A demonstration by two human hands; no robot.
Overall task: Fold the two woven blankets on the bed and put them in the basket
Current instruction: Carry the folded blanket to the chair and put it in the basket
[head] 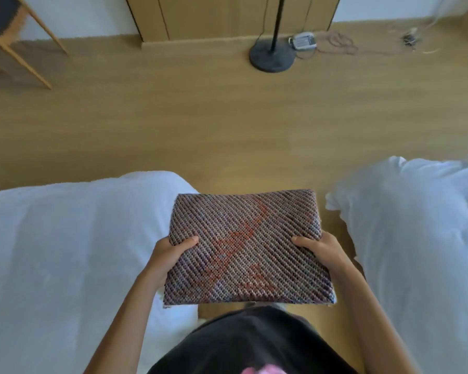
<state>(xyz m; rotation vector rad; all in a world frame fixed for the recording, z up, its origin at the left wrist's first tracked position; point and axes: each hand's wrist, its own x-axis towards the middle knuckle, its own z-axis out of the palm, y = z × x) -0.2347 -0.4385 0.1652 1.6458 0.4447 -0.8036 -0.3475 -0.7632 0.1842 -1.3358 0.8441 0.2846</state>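
A folded woven blanket (247,247), grey-brown with an orange-red pattern, is held flat in the air in front of my body, over the gap between two white beds. My left hand (170,253) grips its left edge, thumb on top and fingers hidden underneath. My right hand (320,251) grips its right edge the same way. No basket and no second blanket are in view.
A white bed (65,252) lies at the left and white bedding (416,225) at the right. Wooden floor stretches ahead. A black lamp base (271,54), cables and a small device (304,40) stand by a wooden cabinet (227,17). A wooden chair (8,36) is far left.
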